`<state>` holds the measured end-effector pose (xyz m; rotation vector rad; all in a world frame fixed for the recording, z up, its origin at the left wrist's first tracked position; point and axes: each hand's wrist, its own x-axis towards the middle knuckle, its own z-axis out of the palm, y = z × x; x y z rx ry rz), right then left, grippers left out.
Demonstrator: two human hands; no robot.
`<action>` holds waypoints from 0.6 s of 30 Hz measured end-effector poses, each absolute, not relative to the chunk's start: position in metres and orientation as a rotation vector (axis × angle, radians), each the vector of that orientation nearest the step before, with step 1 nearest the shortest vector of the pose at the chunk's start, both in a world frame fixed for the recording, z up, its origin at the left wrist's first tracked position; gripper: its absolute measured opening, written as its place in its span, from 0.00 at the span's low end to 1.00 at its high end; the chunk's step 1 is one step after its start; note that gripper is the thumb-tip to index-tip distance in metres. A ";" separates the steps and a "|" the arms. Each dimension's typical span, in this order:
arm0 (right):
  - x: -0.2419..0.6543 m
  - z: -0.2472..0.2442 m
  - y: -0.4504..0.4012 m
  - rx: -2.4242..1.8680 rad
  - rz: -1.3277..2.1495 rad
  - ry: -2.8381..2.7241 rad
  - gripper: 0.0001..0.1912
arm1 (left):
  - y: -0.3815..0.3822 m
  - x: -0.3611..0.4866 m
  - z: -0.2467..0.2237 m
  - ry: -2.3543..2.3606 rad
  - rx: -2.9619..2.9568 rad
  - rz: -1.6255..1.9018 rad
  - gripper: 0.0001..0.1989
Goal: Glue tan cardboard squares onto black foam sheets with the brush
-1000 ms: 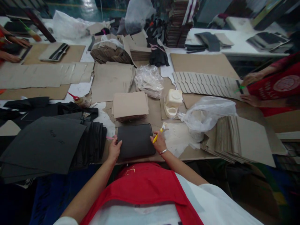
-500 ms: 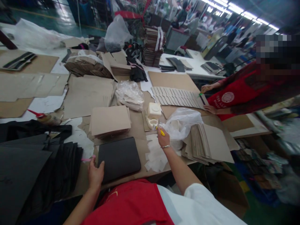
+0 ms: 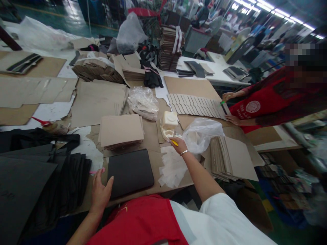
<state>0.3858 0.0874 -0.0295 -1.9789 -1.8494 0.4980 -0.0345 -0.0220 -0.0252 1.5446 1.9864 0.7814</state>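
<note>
My right hand [image 3: 180, 145] is closed around a slim yellow-handled tool [image 3: 174, 143]. Its tip, too small to make out, is at the cut-open front of a cream plastic container [image 3: 170, 119]. At the left edge of a smooth black panel with rounded corners [image 3: 130, 173], my left hand [image 3: 100, 189] is open, thumb and fingers apart. Beside its fingertips lies a small pink item [image 3: 95, 172] whose kind I cannot tell. Behind the black panel sits a stack of tan boards [image 3: 122, 131]. White paper pieces [image 3: 173, 166] spread to the panel's right.
Black sheets [image 3: 22, 183] are piled at left, near a red-nozzled bottle [image 3: 54, 127]. Clear plastic bags [image 3: 201, 134] and grey board stacks [image 3: 240, 156] stand at right. Across the table a co-worker in a red apron [image 3: 252, 105] works over a row of overlapping grey strips [image 3: 196, 104].
My left hand has drawn slightly away from the black panel's edge, its fingers spreading. My right hand has tilted the yellow-handled tool flatter at the container. The view has shifted slightly.
</note>
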 end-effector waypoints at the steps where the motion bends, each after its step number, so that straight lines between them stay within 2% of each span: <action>1: 0.387 -0.029 0.081 -1.953 0.490 -1.837 0.13 | -0.019 -0.034 -0.023 1.994 1.557 0.778 0.31; 5: 0.388 -0.026 0.068 -1.898 0.563 -1.642 0.12 | -0.010 -0.024 -0.023 1.934 1.652 0.791 0.28; 10: 0.371 -0.028 0.085 -1.836 0.735 -0.857 0.17 | 0.004 -0.007 -0.019 1.793 1.882 0.859 0.24; 15: 0.366 -0.026 0.091 -1.824 0.800 -0.513 0.09 | 0.046 0.008 -0.008 1.676 2.192 0.802 0.23; 18: 0.364 -0.017 0.091 -1.802 0.763 -0.517 0.09 | 0.080 0.015 -0.003 1.669 2.349 0.632 0.26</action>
